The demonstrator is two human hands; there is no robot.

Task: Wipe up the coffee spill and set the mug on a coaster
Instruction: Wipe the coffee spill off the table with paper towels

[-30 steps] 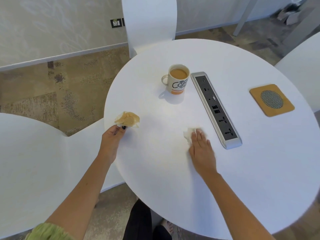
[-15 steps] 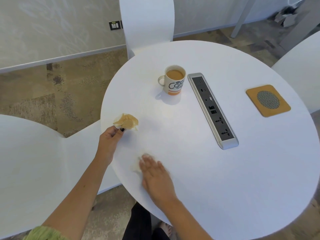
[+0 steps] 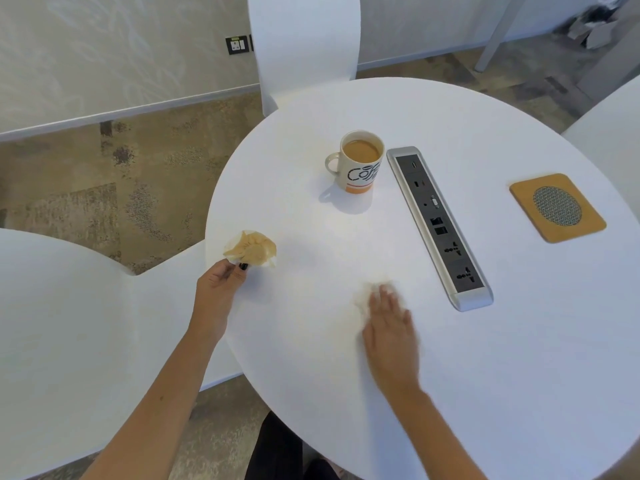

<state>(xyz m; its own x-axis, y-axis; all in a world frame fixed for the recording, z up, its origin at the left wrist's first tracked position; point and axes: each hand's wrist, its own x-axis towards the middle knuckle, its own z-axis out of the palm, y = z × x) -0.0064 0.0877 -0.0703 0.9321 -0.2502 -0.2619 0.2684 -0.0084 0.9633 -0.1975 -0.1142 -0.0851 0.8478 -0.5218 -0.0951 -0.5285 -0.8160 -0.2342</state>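
A white mug point(image 3: 360, 164) full of milky coffee stands on the round white table point(image 3: 485, 358), left of the power strip. A cork coaster point(image 3: 557, 206) with a grey round centre lies at the right side, with nothing on it. My left hand point(image 3: 221, 278) pinches a crumpled, coffee-stained tissue point(image 3: 251, 249) at the table's left edge. My right hand point(image 3: 389, 323) lies flat with straight fingers, pressing a white tissue point(image 3: 363, 297) onto the tabletop; it is blurred with motion. A faint pale stain shows around that tissue.
A silver and black power strip point(image 3: 438, 223) runs diagonally between mug and coaster. White chair backs stand beyond the table point(image 3: 304, 39), at the left point(image 3: 62, 323) and at the right edge point(image 3: 613, 126). Patterned carpet covers the floor.
My right hand swept the white tissue left toward the near edge, then back right toward the power strip. My left hand stayed put with the stained tissue.
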